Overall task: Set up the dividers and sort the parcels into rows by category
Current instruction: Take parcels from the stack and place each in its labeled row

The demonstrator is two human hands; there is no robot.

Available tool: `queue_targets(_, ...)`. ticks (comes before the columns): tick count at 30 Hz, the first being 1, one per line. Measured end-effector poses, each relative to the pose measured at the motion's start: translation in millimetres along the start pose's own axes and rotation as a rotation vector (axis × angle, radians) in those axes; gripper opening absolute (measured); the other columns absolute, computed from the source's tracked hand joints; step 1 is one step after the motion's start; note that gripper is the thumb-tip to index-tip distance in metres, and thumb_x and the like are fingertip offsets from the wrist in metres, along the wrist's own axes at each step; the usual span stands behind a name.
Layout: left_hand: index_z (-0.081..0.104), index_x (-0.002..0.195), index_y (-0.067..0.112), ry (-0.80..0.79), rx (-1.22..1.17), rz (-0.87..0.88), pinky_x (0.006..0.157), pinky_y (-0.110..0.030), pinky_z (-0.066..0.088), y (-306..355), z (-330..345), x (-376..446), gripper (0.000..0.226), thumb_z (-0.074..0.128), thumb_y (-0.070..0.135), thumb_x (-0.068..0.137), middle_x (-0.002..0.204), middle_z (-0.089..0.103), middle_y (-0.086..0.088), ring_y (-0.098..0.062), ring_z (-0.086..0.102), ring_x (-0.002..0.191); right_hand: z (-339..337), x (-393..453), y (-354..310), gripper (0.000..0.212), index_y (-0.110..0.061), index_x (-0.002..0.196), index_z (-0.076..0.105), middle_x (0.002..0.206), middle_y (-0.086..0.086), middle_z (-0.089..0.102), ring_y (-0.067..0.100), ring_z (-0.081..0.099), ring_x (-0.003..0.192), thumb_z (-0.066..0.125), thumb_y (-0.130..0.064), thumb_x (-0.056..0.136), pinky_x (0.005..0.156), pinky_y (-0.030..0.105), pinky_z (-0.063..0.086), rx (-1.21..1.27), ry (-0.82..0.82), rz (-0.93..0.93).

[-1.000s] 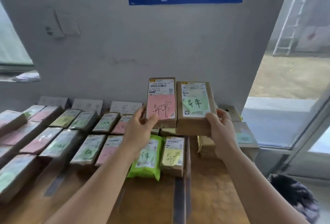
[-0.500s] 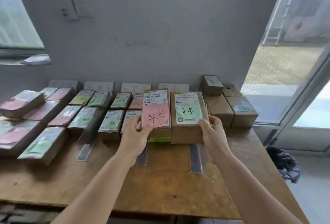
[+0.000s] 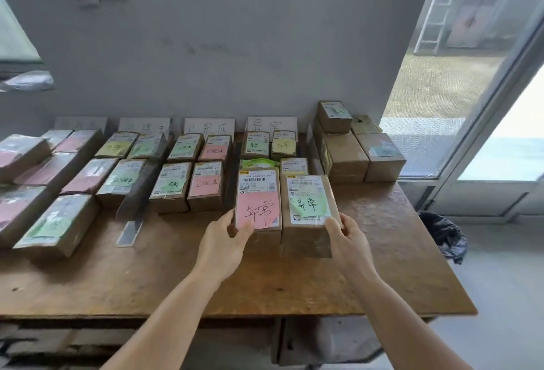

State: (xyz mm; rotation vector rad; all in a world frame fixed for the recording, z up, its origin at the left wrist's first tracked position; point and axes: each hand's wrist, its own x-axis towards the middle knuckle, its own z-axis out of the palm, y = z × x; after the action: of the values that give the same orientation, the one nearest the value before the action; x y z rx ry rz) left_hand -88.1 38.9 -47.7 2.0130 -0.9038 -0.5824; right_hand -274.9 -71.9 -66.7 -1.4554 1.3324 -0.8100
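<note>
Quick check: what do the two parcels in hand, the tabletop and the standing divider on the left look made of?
The pink-note parcel and the green-note parcel look like matte brown cardboard with paper labels, the green-note one under glossy tape or film, going by a glint. The tabletop looks like bare, worn wood board, rough and unvarnished. The divider seems to be clear plastic, perhaps acrylic: it is see-through.
</note>
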Motion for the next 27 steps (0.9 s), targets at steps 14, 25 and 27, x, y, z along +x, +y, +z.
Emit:
queue_targets(14,0.047,0.133,0.018,-0.044,0.245,-0.067,0.074,-0.020,0.042,-34.8,24.8,8.6,0.043,0.053,0.036,0.095,0.128,0.058,-0.002,-0.010,0.053,0.100,13.4,3.9,35.3,0.043,-0.021,0.134,0.045,0.122,-0.001,0.051,0.005,0.052,0.091,0.050,-0.037,0.095,0.072,0.022,0.042,-0.190,-0.023,0.007)
queue_targets(25,0.050,0.129,0.019,0.000,0.722,0.216,0.071,-0.024,0.042,-36.8,36.0,13.0,0.038,0.058,0.025,0.092,0.118,0.040,-0.001,-0.014,0.040,0.100,27.1,-1.3,35.9,0.047,-0.025,0.130,0.041,0.132,-0.001,0.029,0.021,0.026,0.124,0.060,-0.026,0.087,0.107,0.034,0.028,-0.815,-0.003,-0.408)
queue_targets(27,0.052,0.128,0.016,-0.037,0.829,0.325,0.087,-0.027,0.044,-36.1,38.8,16.8,0.038,0.058,0.021,0.091,0.125,0.045,-0.002,-0.018,0.040,0.112,30.8,1.4,37.0,0.049,-0.028,0.134,0.043,0.139,-0.004,0.030,0.020,0.021,0.131,0.057,-0.023,0.087,0.112,0.036,0.019,-0.934,-0.073,-0.530)
